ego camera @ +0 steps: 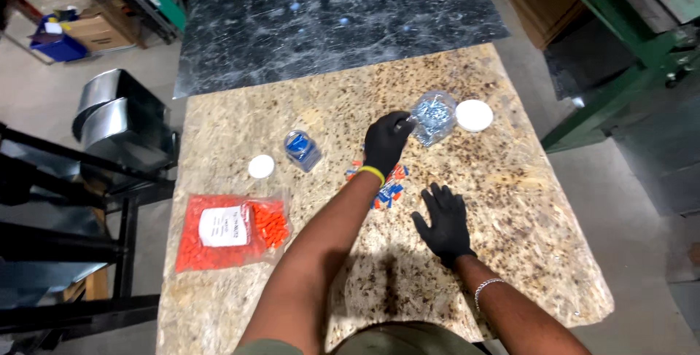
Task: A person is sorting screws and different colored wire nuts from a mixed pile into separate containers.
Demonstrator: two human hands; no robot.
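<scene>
Speckled stone worktop lay below me. Toward its far right edge, my left hand (386, 140) pinched a light, crinkly clear jar of screws (433, 116) by its mouth; my right hand (443, 222) rested flat, fingers spread, empty.

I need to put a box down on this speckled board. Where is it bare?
Bare: the near right corner beside the right hand, and the far left above the small jar. Crowded: middle, around the left hand, clear jar and loose pieces.
</scene>
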